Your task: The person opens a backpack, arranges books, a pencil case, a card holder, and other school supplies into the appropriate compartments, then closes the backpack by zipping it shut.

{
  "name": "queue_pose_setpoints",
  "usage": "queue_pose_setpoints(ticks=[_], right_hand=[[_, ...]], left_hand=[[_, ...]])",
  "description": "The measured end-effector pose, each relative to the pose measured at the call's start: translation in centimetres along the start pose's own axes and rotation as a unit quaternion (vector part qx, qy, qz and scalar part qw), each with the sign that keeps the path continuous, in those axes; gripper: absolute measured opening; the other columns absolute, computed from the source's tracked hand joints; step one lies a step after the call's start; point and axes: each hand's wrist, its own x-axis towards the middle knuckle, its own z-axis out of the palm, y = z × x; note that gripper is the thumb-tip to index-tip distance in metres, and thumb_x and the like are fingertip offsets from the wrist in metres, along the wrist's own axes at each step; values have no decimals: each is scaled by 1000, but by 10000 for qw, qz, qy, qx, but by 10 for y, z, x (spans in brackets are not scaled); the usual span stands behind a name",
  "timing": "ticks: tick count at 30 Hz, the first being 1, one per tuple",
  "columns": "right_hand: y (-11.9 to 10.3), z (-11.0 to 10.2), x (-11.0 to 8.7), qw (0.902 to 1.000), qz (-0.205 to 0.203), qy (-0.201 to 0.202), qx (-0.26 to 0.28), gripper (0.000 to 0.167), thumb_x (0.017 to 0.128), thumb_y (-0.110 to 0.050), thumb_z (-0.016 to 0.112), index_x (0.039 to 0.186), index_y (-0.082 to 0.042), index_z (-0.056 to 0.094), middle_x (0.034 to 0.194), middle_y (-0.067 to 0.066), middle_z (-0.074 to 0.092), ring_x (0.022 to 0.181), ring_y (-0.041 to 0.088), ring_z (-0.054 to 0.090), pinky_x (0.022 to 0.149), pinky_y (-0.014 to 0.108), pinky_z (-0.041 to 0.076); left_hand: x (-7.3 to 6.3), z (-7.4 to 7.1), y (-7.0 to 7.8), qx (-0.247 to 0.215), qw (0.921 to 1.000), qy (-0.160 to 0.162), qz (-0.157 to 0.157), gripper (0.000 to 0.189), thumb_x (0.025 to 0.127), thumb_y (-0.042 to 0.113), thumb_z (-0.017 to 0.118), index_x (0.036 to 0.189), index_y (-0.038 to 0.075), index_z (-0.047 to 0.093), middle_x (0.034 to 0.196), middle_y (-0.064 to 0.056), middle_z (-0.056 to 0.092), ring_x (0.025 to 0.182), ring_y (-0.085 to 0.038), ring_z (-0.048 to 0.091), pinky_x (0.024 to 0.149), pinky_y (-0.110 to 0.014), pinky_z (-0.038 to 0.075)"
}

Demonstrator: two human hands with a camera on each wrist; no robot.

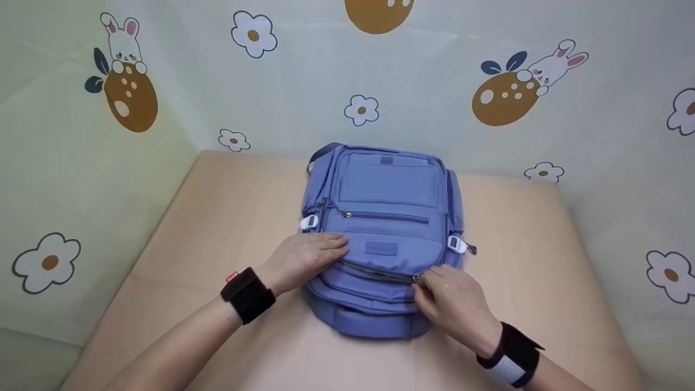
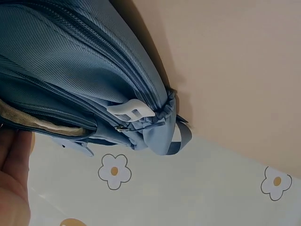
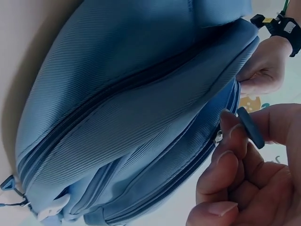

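A blue backpack (image 1: 388, 231) lies front side up, its base towards me. My right hand (image 1: 453, 298) pinches a zipper pull (image 3: 250, 128) between thumb and fingers, at the right end of the lower front pocket's zipper (image 1: 374, 271). In the right wrist view, the metal slider (image 3: 217, 137) shows beside the fingertips. My left hand (image 1: 307, 258) rests on the left of the front, fingers extended near that pocket's other end. Tan lining (image 2: 42, 123) shows at a parted pocket edge in the left wrist view, close to the left fingers (image 2: 18, 157).
Under the backpack is a pale peach tabletop (image 1: 228, 217). A patterned cloth wall (image 1: 304, 70) stands behind and at both sides. White buckles (image 1: 456, 244) sit on the bag's sides, and another zipper (image 1: 385, 217) crosses the front higher up.
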Motion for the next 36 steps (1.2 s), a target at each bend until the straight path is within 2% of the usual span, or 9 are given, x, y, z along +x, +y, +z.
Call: queue_pose_setpoints(ticks=[6, 11, 16, 23, 27, 29, 32, 36], right_hand=[[-18, 6, 13, 9996, -38, -255, 140, 17, 85, -16, 76, 74, -19, 63, 68, -10, 55, 63, 10, 53, 56, 30, 45], [-39, 14, 33, 9977, -85, -652, 145, 14, 90, -20, 73, 78, -18, 67, 71, -8, 60, 65, 14, 58, 59, 34, 50], [-57, 21, 55, 9954, -174, -931, 111, 20, 95, -22, 70, 76, -17, 65, 71, -4, 62, 67, 17, 59, 58, 36, 51], [-61, 29, 66, 9939, -256, -1068, 62, 25, 95, -24, 69, 73, -16, 63, 70, -2, 62, 66, 20, 59, 55, 37, 49], [-53, 27, 61, 9948, -385, -931, 144, 24, 96, -29, 69, 75, -17, 63, 71, -5, 59, 66, 17, 56, 58, 35, 48], [-45, 22, 58, 9956, -497, -742, 285, 22, 96, -31, 69, 78, -18, 64, 73, -7, 58, 67, 14, 54, 60, 33, 47], [-28, 13, 52, 9954, -747, -232, 557, 16, 94, -28, 72, 83, -18, 66, 77, -8, 59, 70, 12, 53, 63, 32, 47], [1, 3, 41, 9895, -1147, 454, 757, 7, 88, -16, 77, 90, -14, 71, 85, -5, 64, 76, 14, 57, 67, 33, 48]], left_hand=[[0, 2, -1, -160, 9997, 178, -9, 33, 100, 8, 62, 132, 9, 69, 138, -9, 64, 127, -20, 61, 107, -32, 45], [-1, 4, -2, -182, 9993, 330, 31, 33, 98, 8, 64, 131, 9, 70, 137, -9, 65, 126, -20, 61, 106, -31, 46], [-1, 5, -2, -233, 9989, 415, -20, 33, 99, 9, 64, 130, 11, 71, 136, -7, 65, 126, -18, 61, 104, -31, 48], [-2, 5, -2, -307, 9984, 480, -21, 32, 98, 9, 66, 129, 11, 71, 136, -7, 65, 126, -20, 61, 103, -33, 49], [-2, 7, -2, -286, 9983, 513, -4, 32, 98, 9, 66, 129, 11, 72, 136, -7, 66, 126, -19, 61, 103, -32, 48], [-1, 7, -2, -303, 9980, 548, 30, 31, 98, 10, 67, 128, 10, 72, 135, -7, 66, 126, -19, 62, 103, -32, 48], [-1, 8, -2, -328, 9975, 622, 67, 30, 97, 11, 67, 127, 10, 72, 134, -8, 66, 125, -20, 62, 104, -32, 48], [-2, 8, -2, -367, 9968, 704, 46, 29, 98, 11, 67, 126, 10, 73, 133, -8, 67, 124, -21, 63, 103, -33, 49]])
